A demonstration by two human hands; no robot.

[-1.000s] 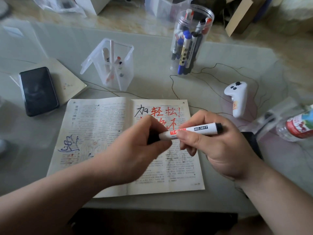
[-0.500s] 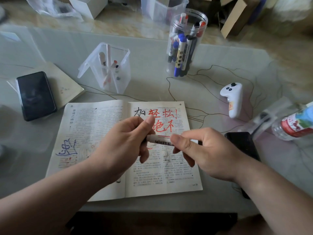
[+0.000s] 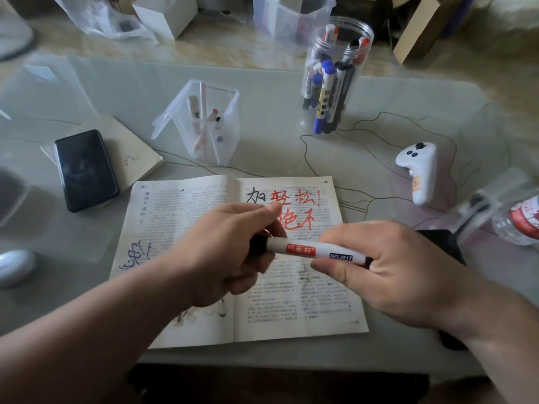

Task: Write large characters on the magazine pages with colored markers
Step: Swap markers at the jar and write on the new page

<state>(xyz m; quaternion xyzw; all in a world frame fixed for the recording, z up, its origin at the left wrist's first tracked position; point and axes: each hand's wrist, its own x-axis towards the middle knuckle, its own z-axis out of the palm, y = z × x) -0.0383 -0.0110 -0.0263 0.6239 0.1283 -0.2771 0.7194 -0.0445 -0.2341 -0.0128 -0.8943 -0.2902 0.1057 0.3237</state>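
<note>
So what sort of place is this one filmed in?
Likely a home, at a glass-topped table: a phone, a jar of markers and a water bottle sit around the open magazine.

White marker (image 3: 316, 252), black cap (image 3: 258, 244), red label (image 3: 301, 249).

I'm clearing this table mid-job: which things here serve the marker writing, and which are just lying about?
For the job: magazine, marker gripped by left hand and right hand, jar of spare markers, clear pen box.
Lying about: phone, notebook beneath it, white controller, water bottle.
</note>
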